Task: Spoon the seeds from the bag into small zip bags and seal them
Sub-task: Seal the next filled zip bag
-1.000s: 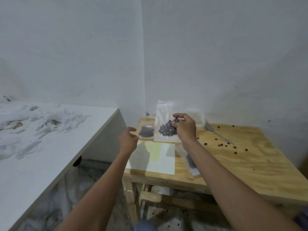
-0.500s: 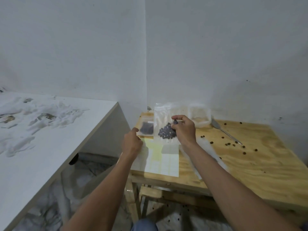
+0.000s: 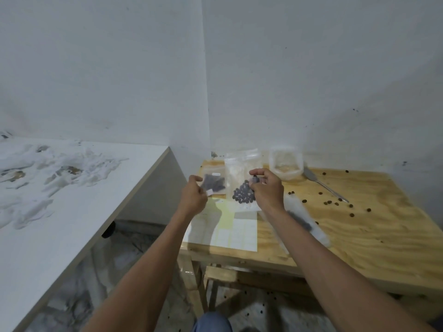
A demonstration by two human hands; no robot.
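The right hand (image 3: 266, 188) holds a small zip bag (image 3: 242, 185) upright, fingers curled and pinching it at the right edge, beside the dark seeds (image 3: 243, 195) heaped in its lower part. The left hand (image 3: 194, 195) is curled just left of it; something small and pale shows at its fingertips, but whether it is gripped I cannot tell. The bag looks light, thin and slippery film with a loose, shifting load, so it likely wants holding by the stiffer zip strip at the top, mouth kept up. Below both hands lies a pale sheet (image 3: 236, 232); behind the left hand, a filled small bag (image 3: 214, 184). Right of the right hand, stray seeds dot the wooden table (image 3: 374, 236), with a spoon (image 3: 322, 185) beyond and a clear pouch (image 3: 285, 162) against the grey wall (image 3: 311, 80). Far left stands a white counter (image 3: 60, 200)
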